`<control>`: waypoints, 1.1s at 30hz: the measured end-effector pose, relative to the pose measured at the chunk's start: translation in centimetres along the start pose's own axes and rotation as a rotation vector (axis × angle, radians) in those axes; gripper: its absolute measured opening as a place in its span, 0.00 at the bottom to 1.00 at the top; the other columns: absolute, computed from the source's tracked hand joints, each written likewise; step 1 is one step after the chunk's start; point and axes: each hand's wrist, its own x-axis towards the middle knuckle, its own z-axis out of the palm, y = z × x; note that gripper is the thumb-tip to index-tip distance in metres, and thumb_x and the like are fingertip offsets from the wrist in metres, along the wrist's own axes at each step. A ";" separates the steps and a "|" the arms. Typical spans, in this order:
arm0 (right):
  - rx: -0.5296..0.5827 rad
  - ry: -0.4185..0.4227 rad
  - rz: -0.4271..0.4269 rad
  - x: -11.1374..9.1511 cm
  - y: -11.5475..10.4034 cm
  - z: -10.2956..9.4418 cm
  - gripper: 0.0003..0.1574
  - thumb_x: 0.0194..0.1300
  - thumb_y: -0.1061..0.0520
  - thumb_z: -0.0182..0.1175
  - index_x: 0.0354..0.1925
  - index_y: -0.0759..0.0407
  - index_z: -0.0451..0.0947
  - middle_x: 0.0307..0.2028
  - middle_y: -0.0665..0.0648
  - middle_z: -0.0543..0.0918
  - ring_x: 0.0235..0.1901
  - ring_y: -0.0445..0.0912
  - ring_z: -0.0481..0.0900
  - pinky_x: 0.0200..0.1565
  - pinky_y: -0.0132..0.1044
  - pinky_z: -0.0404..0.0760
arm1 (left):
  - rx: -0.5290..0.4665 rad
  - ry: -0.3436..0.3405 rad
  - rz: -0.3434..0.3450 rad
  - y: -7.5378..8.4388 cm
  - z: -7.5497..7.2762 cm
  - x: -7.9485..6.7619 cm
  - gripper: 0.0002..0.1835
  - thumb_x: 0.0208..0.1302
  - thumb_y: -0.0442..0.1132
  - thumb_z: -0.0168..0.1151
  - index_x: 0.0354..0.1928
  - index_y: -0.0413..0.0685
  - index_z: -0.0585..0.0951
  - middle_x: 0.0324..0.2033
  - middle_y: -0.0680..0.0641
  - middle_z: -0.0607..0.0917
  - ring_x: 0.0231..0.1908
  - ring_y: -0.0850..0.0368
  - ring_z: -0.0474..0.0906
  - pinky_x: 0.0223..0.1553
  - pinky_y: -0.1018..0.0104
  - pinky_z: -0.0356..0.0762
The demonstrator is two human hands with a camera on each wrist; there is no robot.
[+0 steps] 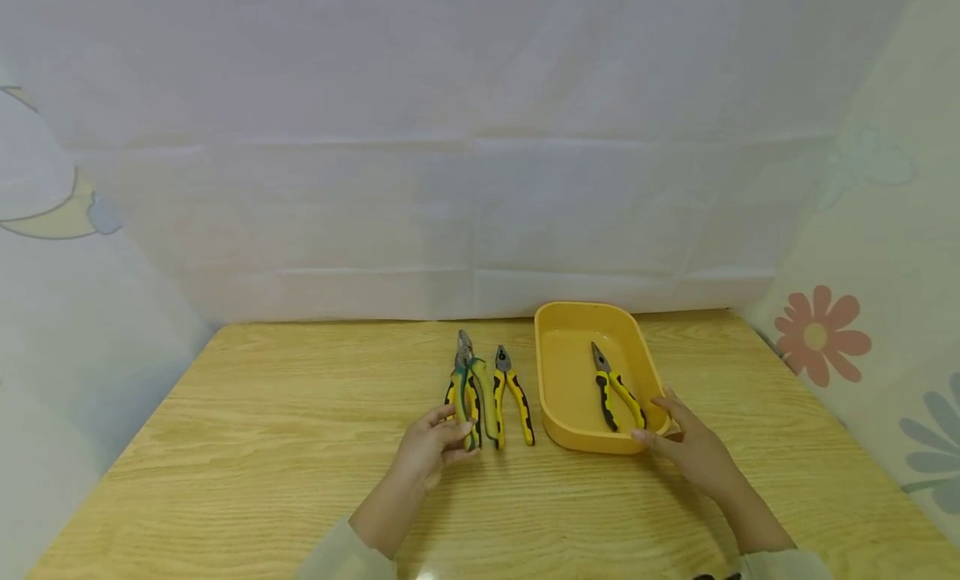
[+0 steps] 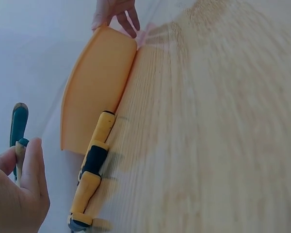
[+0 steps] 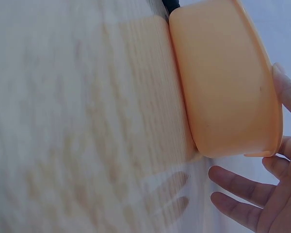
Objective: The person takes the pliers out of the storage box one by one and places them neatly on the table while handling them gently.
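Observation:
My left hand (image 1: 427, 451) pinches one handle of the green-and-yellow pliers (image 1: 487, 401), which overlap a yellow-and-black pair of pliers (image 1: 476, 397) left of the tub. In the left wrist view, the green handle (image 2: 19, 121) rises from between thumb and fingers. Just right of these stands another yellow-and-black pair of pliers (image 1: 519, 403), with handles spread. My right hand (image 1: 693, 451) holds the rim of the orange-yellow tub (image 1: 547, 388) at its near right corner; two fingers extend free in the right wrist view. Inside the tub lie long-nose pliers (image 1: 630, 397), tip pointing away.
The wooden table (image 1: 285, 422) carries everything. A white cloth (image 1: 375, 213) hangs behind its far edge. Patterned sheets (image 1: 885, 230) close off the sides, with red flowers on the right one.

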 end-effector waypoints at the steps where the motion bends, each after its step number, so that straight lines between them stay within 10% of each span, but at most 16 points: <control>1: -0.001 -0.001 0.001 0.0 0.0 0.0 0.44 0.57 0.42 0.53 0.61 0.66 0.52 0.64 0.65 0.41 0.42 0.58 0.71 0.31 0.42 0.76 | 0.000 0.002 0.000 0.0 -0.1 0.0 0.30 0.56 0.28 0.54 0.59 0.28 0.55 0.44 0.31 0.69 0.31 0.51 0.77 0.39 0.58 0.75; 33: -0.008 -0.003 -0.002 -0.1 -0.3 -0.1 0.44 0.58 0.43 0.53 0.61 0.67 0.51 0.64 0.66 0.41 0.42 0.60 0.71 0.32 0.44 0.76 | 0.026 0.091 -0.019 0.2 -2.3 -0.2 0.28 0.55 0.27 0.55 0.57 0.27 0.58 0.44 0.31 0.70 0.29 0.54 0.76 0.37 0.60 0.76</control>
